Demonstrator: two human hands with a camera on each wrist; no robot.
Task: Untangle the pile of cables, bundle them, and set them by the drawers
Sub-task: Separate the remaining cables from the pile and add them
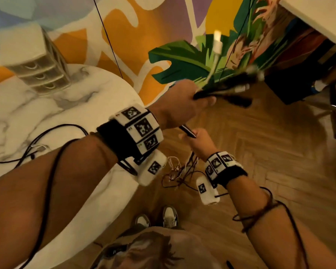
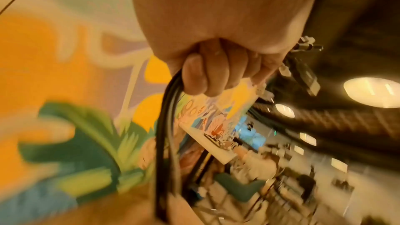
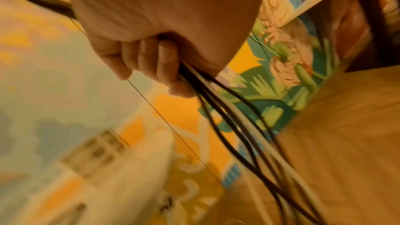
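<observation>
A round white marble worktop (image 1: 37,105) sits left of the hands, over a herringbone wood floor (image 1: 260,156) and against a bright painted wall (image 1: 124,35). No writing can be read. The left hand (image 1: 184,105) is fisted round a bunch of black and white cables (image 1: 217,90), plugs fanned beyond it. Below it, the right hand (image 1: 199,141) grips the same cables. Small drawers (image 1: 41,74) stand far left.
</observation>
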